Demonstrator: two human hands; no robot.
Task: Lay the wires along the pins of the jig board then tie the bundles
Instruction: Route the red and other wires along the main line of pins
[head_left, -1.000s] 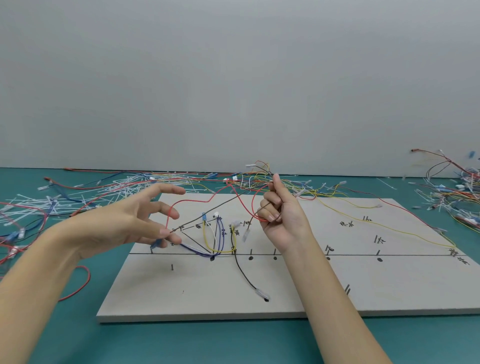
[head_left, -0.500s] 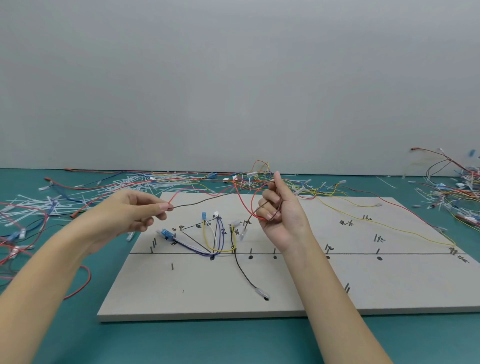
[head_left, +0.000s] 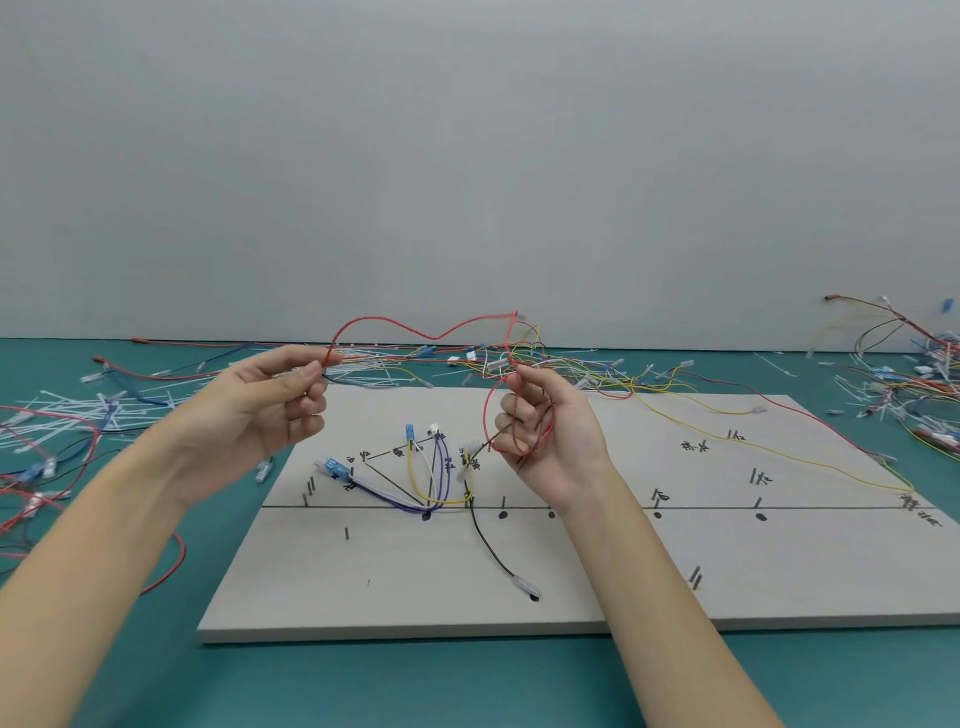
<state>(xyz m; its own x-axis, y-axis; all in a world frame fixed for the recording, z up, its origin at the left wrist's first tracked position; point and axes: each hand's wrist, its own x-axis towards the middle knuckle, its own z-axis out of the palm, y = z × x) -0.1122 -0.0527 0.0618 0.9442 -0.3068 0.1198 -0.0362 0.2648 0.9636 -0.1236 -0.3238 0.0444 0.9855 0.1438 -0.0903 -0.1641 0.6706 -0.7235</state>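
Overhead, both hands — left hand (head_left: 260, 410), right hand (head_left: 545, 436) — pinch the red wire (head_left: 431, 332) above the jig board (head_left: 571, 587).

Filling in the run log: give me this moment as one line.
left hand: pinches red wire | right hand: holds its coil | board: some wires laid | ties: none seen

Matt grey jig board (head_left: 597, 571); glossy plastic-coated red wire (head_left: 415, 325).

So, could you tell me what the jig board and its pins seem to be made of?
The jig board looks like a pale grey, matte rigid panel, perhaps painted wood or foam board: it shows a flat, unglossy face and a thick plain edge. The pins look like thin dark metal, being slim, straight and upright, though too small to be sure.
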